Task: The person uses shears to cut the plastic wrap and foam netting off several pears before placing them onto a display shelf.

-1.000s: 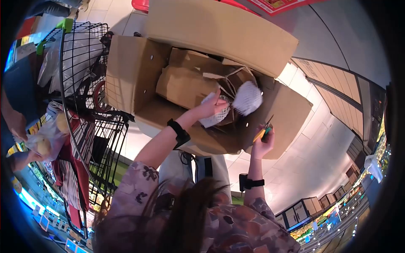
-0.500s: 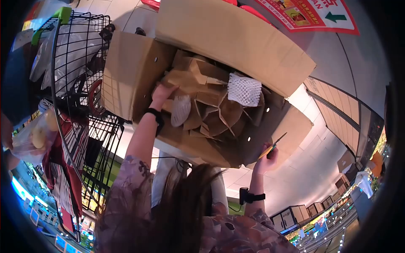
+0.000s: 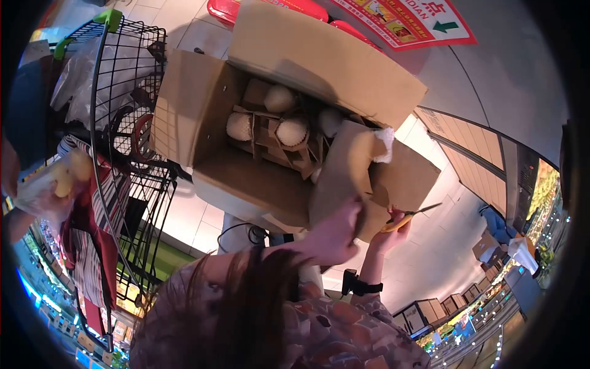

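Observation:
A large open cardboard box stands before me. Inside it, several round items in white foam netting, such as this netted one, sit among cardboard dividers. My left hand, blurred, reaches across to the box's right side and grips the lower edge of a brown cardboard sheet. White foam netting shows at the sheet's upper right. Beyond the box's near right corner, my right hand is closed around a yellow-handled cutting tool, its thin dark blade pointing right.
A black wire shopping cart with plastic bags stands at the left. Beside it another person's hand is near a clear bag of yellowish items. Red containers and a floor sign lie beyond the box.
My left hand has moved from the box's left inside to its right side, taking the cardboard sheet along. The netted items now show. My right hand still holds the tool.

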